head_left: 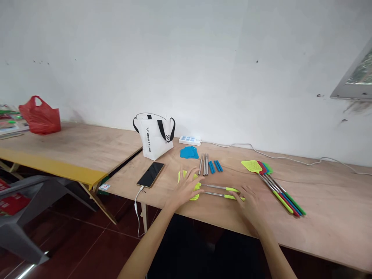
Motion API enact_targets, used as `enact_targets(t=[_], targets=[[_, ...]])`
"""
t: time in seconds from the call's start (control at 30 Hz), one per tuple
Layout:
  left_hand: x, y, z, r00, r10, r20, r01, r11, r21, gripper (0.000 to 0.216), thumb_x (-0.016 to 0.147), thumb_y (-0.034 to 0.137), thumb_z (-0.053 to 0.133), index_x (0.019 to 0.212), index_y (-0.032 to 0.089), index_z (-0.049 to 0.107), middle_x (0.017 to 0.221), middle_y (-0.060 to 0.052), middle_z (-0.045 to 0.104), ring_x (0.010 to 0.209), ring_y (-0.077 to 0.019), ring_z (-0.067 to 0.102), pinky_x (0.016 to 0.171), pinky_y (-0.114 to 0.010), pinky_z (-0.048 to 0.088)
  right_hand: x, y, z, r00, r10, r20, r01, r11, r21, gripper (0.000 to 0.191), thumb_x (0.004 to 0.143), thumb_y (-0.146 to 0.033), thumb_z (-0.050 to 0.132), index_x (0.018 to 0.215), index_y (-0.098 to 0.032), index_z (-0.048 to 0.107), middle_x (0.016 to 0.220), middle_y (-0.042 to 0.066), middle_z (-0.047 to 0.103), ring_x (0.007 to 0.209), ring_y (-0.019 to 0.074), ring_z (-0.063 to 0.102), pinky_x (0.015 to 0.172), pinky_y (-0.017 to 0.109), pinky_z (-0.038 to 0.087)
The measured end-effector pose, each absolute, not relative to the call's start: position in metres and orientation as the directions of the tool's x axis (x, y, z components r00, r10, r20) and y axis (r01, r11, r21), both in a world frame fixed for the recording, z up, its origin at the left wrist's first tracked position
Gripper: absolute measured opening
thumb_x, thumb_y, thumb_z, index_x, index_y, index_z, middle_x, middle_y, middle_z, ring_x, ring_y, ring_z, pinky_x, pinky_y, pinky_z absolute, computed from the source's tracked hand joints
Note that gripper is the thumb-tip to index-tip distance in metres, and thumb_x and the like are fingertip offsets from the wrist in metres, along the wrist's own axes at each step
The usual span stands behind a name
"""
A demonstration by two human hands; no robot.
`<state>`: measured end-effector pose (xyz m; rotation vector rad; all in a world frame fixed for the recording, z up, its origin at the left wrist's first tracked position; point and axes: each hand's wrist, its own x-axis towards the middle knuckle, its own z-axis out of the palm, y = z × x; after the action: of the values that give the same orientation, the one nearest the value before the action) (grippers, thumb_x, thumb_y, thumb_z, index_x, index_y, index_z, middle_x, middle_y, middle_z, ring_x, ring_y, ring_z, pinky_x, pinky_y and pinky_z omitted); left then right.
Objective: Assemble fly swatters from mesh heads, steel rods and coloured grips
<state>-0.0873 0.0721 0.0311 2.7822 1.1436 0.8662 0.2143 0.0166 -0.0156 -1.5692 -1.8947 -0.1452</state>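
Observation:
Two yellow-green fly swatters [215, 195] with metal rods lie side by side at the near edge of the table. My left hand [186, 188] is spread over their mesh heads, covering much of them, with its fingers apart. At the other end, my right hand [247, 199] rests by the yellow-green grips, its thumb against them and its fingers spread, a little blurred. Just beyond lie several bare metal rods [205, 164], several loose blue grips [218, 166] and a stack of blue swatter heads [189, 152].
Several swatters in yellow, red, blue and green [279, 188] lie together at right. A phone [150, 174] with a charging cable is at left, near a white bag [155, 139]. A power strip [190, 140] sits by the wall. A red plastic bag [40, 116] stands on another table.

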Motion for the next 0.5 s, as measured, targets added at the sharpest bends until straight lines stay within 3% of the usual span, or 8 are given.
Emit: enact_targets(t=[0.07, 0.17, 0.37, 0.5], targets=[[-0.089, 0.077, 0.021, 0.541, 0.714, 0.446, 0.688, -0.68, 0.254, 0.04, 0.095, 0.041, 0.066, 0.131, 0.026, 0.058, 0.145, -0.011, 0.049, 0.137, -0.0302, 0.044, 0.117, -0.055, 0.024, 0.213, 0.021, -0.024, -0.065, 0.811, 0.582, 0.933, 0.256, -0.252, 0.042, 0.101, -0.053, 0.041, 0.121, -0.029, 0.07, 0.118, 0.009, 0.07, 0.109, 0.0273, 0.063, 0.095, 0.044, 0.048], [-0.091, 0.08, 0.009, 0.621, 0.72, 0.308, 0.639, -0.693, 0.334, 0.029, 0.1, 0.038, 0.058, 0.127, 0.025, 0.06, 0.134, -0.006, 0.058, 0.127, -0.0251, 0.054, 0.115, -0.049, 0.031, 0.212, 0.024, -0.032, -0.084, 0.808, 0.584, 0.94, 0.259, -0.222, 0.042, 0.103, -0.048, 0.037, 0.129, -0.033, 0.066, 0.138, 0.009, 0.062, 0.126, 0.0287, 0.056, 0.106, 0.053, 0.041], [-0.09, 0.077, 0.01, 0.598, 0.751, 0.28, 0.65, -0.659, 0.38, 0.024, 0.101, 0.04, 0.056, 0.116, 0.023, 0.063, 0.12, -0.004, 0.065, 0.118, -0.0234, 0.059, 0.107, -0.045, 0.037, 0.218, 0.027, -0.037, -0.146, 0.879, 0.454, 0.868, 0.334, -0.366, 0.038, 0.103, -0.041, 0.036, 0.121, -0.03, 0.069, 0.126, 0.006, 0.07, 0.119, 0.0237, 0.062, 0.106, 0.05, 0.043], [-0.087, 0.076, 0.01, 0.567, 0.757, 0.324, 0.668, -0.653, 0.357, 0.038, 0.095, 0.046, 0.065, 0.125, 0.024, 0.059, 0.137, -0.01, 0.055, 0.133, -0.0286, 0.048, 0.111, -0.051, 0.036, 0.221, 0.03, -0.039, -0.177, 0.877, 0.447, 0.806, 0.39, -0.445, 0.039, 0.102, -0.029, 0.034, 0.112, -0.027, 0.072, 0.12, 0.006, 0.073, 0.113, 0.0226, 0.065, 0.102, 0.047, 0.047]])
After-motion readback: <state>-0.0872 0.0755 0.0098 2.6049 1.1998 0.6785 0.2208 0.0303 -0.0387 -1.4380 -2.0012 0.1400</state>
